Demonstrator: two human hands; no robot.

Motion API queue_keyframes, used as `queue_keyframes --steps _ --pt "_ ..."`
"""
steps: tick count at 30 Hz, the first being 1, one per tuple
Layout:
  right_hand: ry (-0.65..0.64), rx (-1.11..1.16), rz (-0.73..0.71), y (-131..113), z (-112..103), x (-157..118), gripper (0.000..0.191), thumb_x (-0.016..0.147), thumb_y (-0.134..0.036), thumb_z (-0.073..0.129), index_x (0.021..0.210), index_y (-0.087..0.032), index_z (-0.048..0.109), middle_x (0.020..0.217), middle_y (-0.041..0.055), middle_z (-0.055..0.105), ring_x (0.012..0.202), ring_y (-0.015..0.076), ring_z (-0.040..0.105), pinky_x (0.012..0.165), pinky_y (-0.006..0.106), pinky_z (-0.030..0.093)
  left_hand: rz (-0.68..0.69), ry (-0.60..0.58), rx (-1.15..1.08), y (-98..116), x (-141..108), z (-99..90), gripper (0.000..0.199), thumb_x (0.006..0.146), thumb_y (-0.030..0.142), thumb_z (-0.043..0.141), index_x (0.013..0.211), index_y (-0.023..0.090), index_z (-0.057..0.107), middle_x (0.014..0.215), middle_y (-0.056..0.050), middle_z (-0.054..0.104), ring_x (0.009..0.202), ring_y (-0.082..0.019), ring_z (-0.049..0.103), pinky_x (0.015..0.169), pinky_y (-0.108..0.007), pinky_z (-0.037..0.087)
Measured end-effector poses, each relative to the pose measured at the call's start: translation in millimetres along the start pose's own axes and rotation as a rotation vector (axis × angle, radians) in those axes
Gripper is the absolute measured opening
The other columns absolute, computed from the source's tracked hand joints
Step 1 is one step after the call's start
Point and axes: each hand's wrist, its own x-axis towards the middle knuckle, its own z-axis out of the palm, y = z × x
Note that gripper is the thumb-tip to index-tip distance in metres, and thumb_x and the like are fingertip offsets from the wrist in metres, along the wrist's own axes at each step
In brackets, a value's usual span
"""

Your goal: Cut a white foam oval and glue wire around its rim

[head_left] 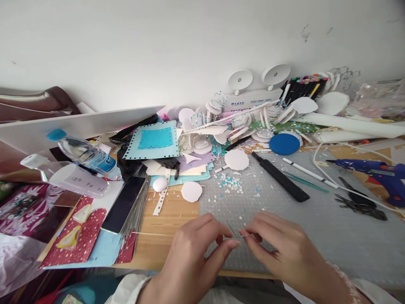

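Near the front edge of the grey cutting mat (316, 236), my left hand (202, 249) and my right hand (278, 245) face each other with a small gap between them. A thin, pale strand or wire shows between the fingertips. The fingers of both hands are bent into a pinch on it; its exact shape is too small to tell. Beyond the hands lie tiny white and blue paper stars (232, 183), a white paper disc (236, 159) and a smaller white disc (191, 192).
A black cutter (281, 177), a white pen (310, 173), teal tweezers (308, 182), black scissors (360, 202) and a blue glue gun (376, 169) lie rightward. At left are a phone (124, 204), a water bottle (88, 156) and a spray bottle (77, 179). White paper crafts (221, 133) crowd the back.
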Motion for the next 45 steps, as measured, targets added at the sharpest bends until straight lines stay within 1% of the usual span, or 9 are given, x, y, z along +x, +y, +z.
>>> queue_keyframes --steps 6,12,20,23,27,31,37,42,45 --pt "-0.171 0.270 0.247 -2.9 -5.8 -1.7 0.015 0.090 -0.022 0.059 0.104 -0.024 0.064 0.088 -0.0002 0.069 0.079 0.0140 0.063 0.072 0.027 0.054 0.049 0.004 0.012 -1.6 1.1 2.1 0.016 0.095 0.018 0.053 0.085 0.017 0.066 0.075 -0.003 0.066 0.066 -0.012 0.059 0.060 -0.023 0.043" --pt "-0.109 0.320 0.380 -1.6 -3.8 -1.4 0.004 0.088 -0.027 0.067 0.088 -0.026 0.064 0.076 -0.0051 0.066 0.065 0.0110 0.059 0.058 0.020 0.050 0.064 0.021 0.031 1.8 0.8 5.3 0.021 0.094 0.020 0.051 0.078 0.016 0.064 0.068 -0.002 0.063 0.062 -0.012 0.055 0.058 -0.024 0.038" --pt "0.091 0.038 -0.137 0.3 5.1 -7.5 0.022 0.088 -0.002 0.060 0.097 -0.021 0.066 0.082 -0.0010 0.072 0.080 0.0166 0.056 0.078 0.031 0.048 -0.321 -0.133 -0.001 -2.8 8.4 7.0 0.034 0.093 0.029 0.053 0.061 0.018 0.059 0.052 0.004 0.048 0.050 -0.009 0.042 0.048 -0.023 0.029" --pt "0.066 0.092 -0.055 4.3 6.0 -7.2 0.017 0.088 -0.004 0.061 0.090 -0.021 0.064 0.076 -0.0010 0.068 0.077 0.0160 0.055 0.073 0.030 0.047 -0.181 -0.110 0.110 -3.6 9.5 5.2 0.030 0.094 0.024 0.051 0.067 0.018 0.060 0.059 0.003 0.054 0.054 -0.010 0.048 0.050 -0.023 0.034" --pt "0.060 0.149 0.109 9.5 4.2 -4.3 0.014 0.090 -0.010 0.062 0.083 -0.022 0.060 0.074 -0.0013 0.064 0.076 0.0152 0.056 0.067 0.028 0.047 0.197 0.057 0.351 -7.4 5.2 4.8 0.012 0.096 0.019 0.052 0.097 0.016 0.063 0.080 -0.003 0.066 0.066 -0.015 0.060 0.060 -0.027 0.045" --pt "0.036 0.191 0.168 10.1 2.9 -2.7 0.014 0.090 -0.014 0.063 0.080 -0.023 0.058 0.073 -0.0025 0.062 0.073 0.0134 0.058 0.064 0.025 0.048 0.413 0.100 0.559 -14.2 2.2 6.0 0.027 0.094 0.016 0.056 0.120 0.012 0.057 0.096 -0.007 0.071 0.072 -0.018 0.063 0.061 -0.030 0.046" --pt "0.037 0.180 0.006 7.8 -0.5 -0.7 0.015 0.091 -0.010 0.058 0.082 -0.022 0.058 0.072 -0.0022 0.064 0.070 0.0126 0.057 0.064 0.026 0.049 0.448 0.105 0.574 -13.4 7.5 8.5 0.022 0.097 0.013 0.046 0.115 0.009 0.060 0.097 -0.009 0.072 0.070 -0.018 0.061 0.061 -0.032 0.041" --pt "0.152 -0.346 -0.432 5.3 -6.0 -3.9 0.015 0.087 -0.006 0.063 0.085 -0.020 0.068 0.082 0.0011 0.075 0.075 0.0170 0.062 0.064 0.032 0.047 0.271 -0.043 0.397 -5.0 9.8 0.2 0.023 0.096 0.013 0.045 0.079 0.017 0.059 0.070 0.000 0.063 0.063 -0.015 0.056 0.062 -0.031 0.037" --pt "0.090 -0.230 -0.411 6.8 -9.8 -2.9 0.016 0.089 -0.006 0.058 0.092 -0.019 0.068 0.085 0.0020 0.075 0.079 0.0165 0.062 0.069 0.031 0.049 0.246 -0.115 0.395 -1.5 10.1 -7.9 0.022 0.094 0.010 0.044 0.080 0.017 0.060 0.071 0.000 0.063 0.063 -0.015 0.055 0.061 -0.030 0.036"
